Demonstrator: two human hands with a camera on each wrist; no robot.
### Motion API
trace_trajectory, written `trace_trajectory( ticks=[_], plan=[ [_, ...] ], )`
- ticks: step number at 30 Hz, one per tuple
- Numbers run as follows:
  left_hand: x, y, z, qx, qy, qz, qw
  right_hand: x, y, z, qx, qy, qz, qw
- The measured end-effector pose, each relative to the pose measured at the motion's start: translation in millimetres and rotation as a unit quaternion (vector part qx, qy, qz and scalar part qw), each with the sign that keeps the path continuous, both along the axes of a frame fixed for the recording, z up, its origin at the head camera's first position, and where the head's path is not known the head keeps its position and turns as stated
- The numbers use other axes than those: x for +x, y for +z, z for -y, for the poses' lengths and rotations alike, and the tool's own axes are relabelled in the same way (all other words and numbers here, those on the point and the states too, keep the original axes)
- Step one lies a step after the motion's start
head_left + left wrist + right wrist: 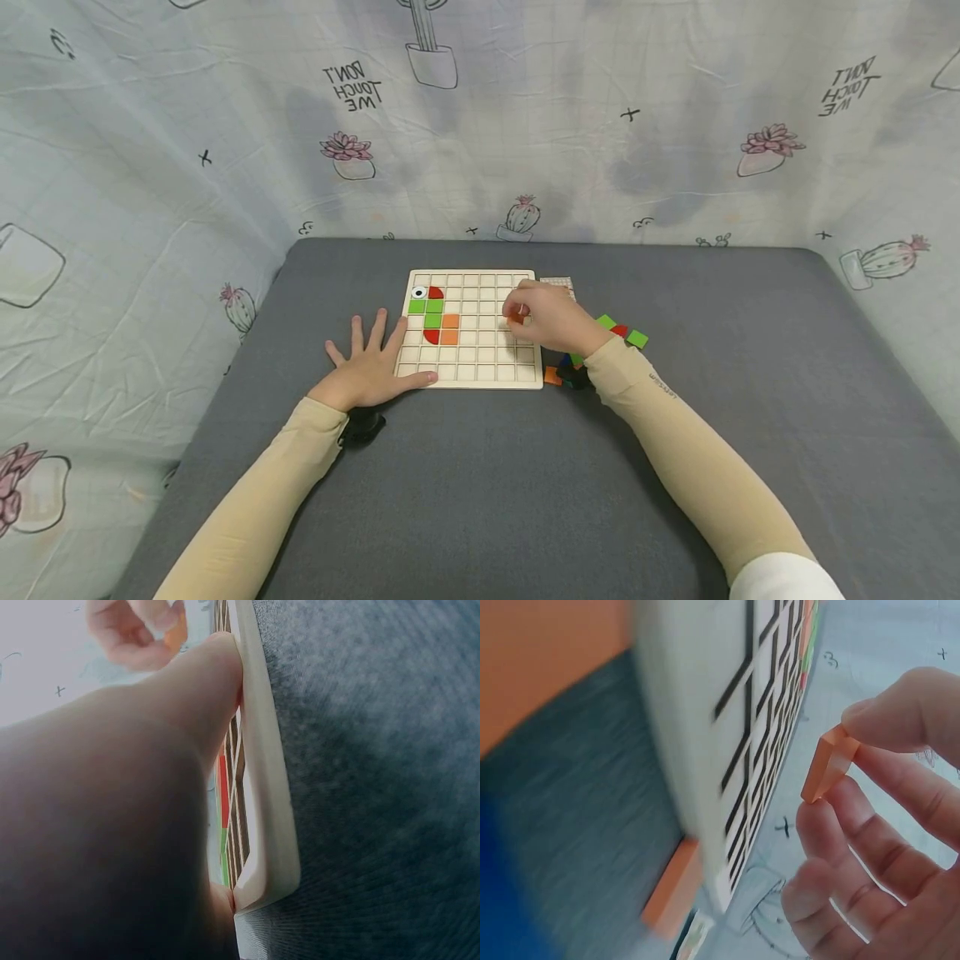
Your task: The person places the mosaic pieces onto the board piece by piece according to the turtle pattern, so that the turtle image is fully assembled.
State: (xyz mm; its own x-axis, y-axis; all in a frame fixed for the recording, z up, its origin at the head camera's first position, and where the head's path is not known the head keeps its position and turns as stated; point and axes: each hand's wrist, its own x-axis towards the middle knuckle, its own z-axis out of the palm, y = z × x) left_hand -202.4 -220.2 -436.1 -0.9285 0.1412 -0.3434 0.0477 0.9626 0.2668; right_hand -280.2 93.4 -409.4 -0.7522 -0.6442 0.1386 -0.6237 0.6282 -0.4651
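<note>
A pale wooden grid board [480, 367] lies on the grey table. In its left part sit a white tile with a black eye dot [418, 292], red rounded pieces [435, 293], several green square tiles [417, 307] and orange tiles [450, 336]. My left hand [363, 377] rests at the board's left edge with fingers spread, its thumb on the near corner. Over the board's right side, my right hand [551, 315] pinches an orange tile [829, 765] between thumb and fingertips, raised above the grid in the right wrist view.
Right of the board lie loose pieces: green tiles [637, 338], a red piece [619, 331] and an orange tile [552, 376], partly covered by the right wrist. Behind the right hand a printed card [557, 283] shows. A patterned cloth [480, 125] hangs behind the table.
</note>
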Motion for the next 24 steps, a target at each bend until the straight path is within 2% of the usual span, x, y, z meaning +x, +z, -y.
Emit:
trace_trajectory(
  ticks=[10,15,24],
  plan=[
    [-0.5,-1.2,-0.4,-0.009,-0.001,-0.001,1.0000,-10.3,2.2,38.6,0.001,0.032,0.034,0.999],
    [-1.0,0.8,-1.2,-0.005,0.000,-0.001,1.0000,-13.0,0.2,52.4,0.003,0.046,0.033,0.998],
    [-0.7,-0.6,0.7,-0.010,-0.001,0.001,0.9999,-20.0,-2.2,71.0,0.033,0.049,0.054,0.997]
  ],
)
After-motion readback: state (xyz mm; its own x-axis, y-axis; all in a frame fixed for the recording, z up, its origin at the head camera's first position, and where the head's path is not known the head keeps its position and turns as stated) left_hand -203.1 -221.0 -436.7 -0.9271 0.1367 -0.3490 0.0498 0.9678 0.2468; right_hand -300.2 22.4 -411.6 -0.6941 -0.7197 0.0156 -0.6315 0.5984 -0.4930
